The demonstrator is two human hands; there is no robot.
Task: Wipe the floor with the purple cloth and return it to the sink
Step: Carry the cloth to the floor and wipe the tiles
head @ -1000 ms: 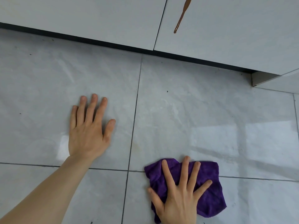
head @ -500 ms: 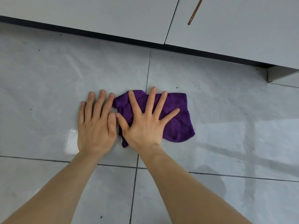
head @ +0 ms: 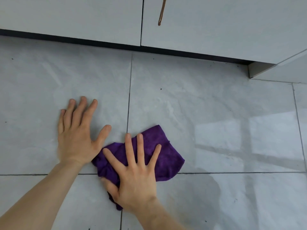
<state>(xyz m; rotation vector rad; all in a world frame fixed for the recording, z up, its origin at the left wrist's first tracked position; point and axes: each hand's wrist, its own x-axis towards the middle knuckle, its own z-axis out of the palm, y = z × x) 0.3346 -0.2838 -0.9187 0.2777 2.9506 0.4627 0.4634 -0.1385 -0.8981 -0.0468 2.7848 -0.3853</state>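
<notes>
The cloth (head: pixel 167 156) was deep purple; the floor tiles (head: pixel 199 105) were pale marbled grey with dark grout lines, the cabinet doors (head: pixel 74 15) plain light grey.

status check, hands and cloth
Right hand flat, pressing purple cloth on floor. Left hand flat on tile. Nothing in the way.

Grey tiled floor (head: pixel 207 113) bears purple cloth (head: pixel 166 156) and 2 flat hands.

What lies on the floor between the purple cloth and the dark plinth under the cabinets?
Only bare grey tile floor with one grout line and a small dark speck, between the crumpled purple cloth and the dark plinth strip in the head view.
</notes>
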